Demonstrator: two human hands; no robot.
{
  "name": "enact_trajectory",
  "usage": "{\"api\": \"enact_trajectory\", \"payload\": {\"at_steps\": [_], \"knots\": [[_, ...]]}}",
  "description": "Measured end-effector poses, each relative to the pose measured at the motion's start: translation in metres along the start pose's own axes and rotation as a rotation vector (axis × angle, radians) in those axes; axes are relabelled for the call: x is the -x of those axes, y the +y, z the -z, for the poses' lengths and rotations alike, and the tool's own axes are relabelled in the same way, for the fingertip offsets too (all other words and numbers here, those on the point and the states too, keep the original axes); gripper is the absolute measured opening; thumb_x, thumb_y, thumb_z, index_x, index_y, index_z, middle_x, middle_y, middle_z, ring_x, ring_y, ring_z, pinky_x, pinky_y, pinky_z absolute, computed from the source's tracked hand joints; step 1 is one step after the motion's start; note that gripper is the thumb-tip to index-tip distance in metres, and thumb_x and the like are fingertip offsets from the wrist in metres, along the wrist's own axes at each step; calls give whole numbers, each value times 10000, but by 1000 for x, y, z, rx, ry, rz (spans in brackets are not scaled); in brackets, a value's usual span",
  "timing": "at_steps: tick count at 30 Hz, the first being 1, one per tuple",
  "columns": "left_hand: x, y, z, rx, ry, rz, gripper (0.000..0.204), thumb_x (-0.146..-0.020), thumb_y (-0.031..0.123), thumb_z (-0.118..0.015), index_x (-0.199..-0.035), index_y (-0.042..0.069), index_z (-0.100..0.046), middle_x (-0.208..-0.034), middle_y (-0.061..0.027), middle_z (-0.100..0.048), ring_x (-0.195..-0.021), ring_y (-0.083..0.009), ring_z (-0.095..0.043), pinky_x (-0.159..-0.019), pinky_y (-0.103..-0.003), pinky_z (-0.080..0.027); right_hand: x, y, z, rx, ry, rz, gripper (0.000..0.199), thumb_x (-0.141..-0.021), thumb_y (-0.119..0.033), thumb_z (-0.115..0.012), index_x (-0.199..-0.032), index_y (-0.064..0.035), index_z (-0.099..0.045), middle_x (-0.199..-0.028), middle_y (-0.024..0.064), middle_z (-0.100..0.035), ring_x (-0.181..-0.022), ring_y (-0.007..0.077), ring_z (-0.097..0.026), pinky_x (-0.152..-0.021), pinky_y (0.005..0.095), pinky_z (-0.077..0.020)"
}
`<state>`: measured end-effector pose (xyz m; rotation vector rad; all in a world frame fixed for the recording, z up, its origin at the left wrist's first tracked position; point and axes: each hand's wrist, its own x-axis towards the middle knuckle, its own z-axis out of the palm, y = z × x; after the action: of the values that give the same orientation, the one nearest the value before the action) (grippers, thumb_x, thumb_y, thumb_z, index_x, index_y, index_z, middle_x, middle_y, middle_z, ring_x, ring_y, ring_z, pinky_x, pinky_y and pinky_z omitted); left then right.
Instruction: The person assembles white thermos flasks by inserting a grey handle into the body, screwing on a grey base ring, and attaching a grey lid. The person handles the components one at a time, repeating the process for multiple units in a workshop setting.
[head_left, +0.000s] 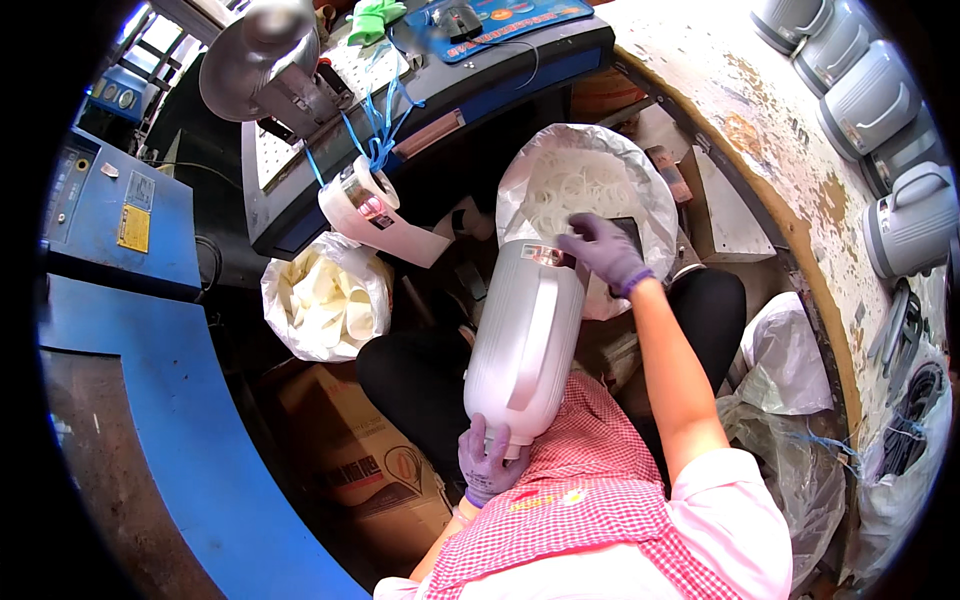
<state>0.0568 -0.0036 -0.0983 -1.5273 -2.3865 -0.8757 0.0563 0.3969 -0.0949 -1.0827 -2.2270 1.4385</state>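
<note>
A grey thermos flask (515, 335) with a long side handle lies lengthwise over my lap, tilted, its narrower end toward me. My left hand (490, 462), in a purple glove, is closed around that narrower end. At the wide far end, next to a small shiny label (543, 255), my gloved right hand (605, 252) has its fingers bent against the flask's edge. Part of its grip is hidden. Just beyond the right hand is a white-lined container (520, 190) holding many thin, pale rings (575, 190). A dark object (630, 232) shows behind that hand.
A label roll (360, 200) hangs by blue strings from the desk (400, 130). Below it stands a bag of pale strips (325, 305). Blue machinery (180, 400) fills the left. More grey flasks (870, 100) line the worn bench (740, 100) at right. A cardboard box (360, 460) sits below left.
</note>
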Motion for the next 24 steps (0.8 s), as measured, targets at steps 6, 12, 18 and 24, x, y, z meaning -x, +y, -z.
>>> {"api": "enact_trajectory", "payload": {"at_steps": [6,12,18,24], "knots": [[-19,3,17,60,57,4,671,-633,159,-872,-1249,145,-606,-1369,-218,-515,-1011,-392,-574,-824,-466,-513,-62,-18,-6,464,-130,-38,601,-944,-580,-453,-1122,-80,-735,-1185,200,-678,-1119,381,-629,-1029,453,-443],[-65,-38,125,496,306,440,740,-762,372,-748,-1339,-33,-521,-1338,-202,-577,-1229,-328,-564,-1047,-448,-450,13,-87,80,487,31,951,836,-720,-99,-765,-1487,-151,-438,-1474,130,-465,-1333,339,-458,-1086,445,-404],[-167,-58,202,727,200,436,1105,-834,815,-501,-1479,-69,-345,-1422,-253,-511,-1292,-340,-535,-1088,-452,-434,93,-148,106,548,97,1228,419,-745,-222,-716,-1149,-113,-710,-865,51,-688,-780,246,-688,-670,353,-543],[-385,-147,179,564,476,170,725,-881,274,-747,-1438,-55,-421,-1366,-225,-500,-1155,-237,-553,-956,-328,-478,24,-39,107,-401,348,566,501,-970,-251,-619,-1386,8,-517,-1157,102,-697,-956,192,-692,-794,318,-565]]}}
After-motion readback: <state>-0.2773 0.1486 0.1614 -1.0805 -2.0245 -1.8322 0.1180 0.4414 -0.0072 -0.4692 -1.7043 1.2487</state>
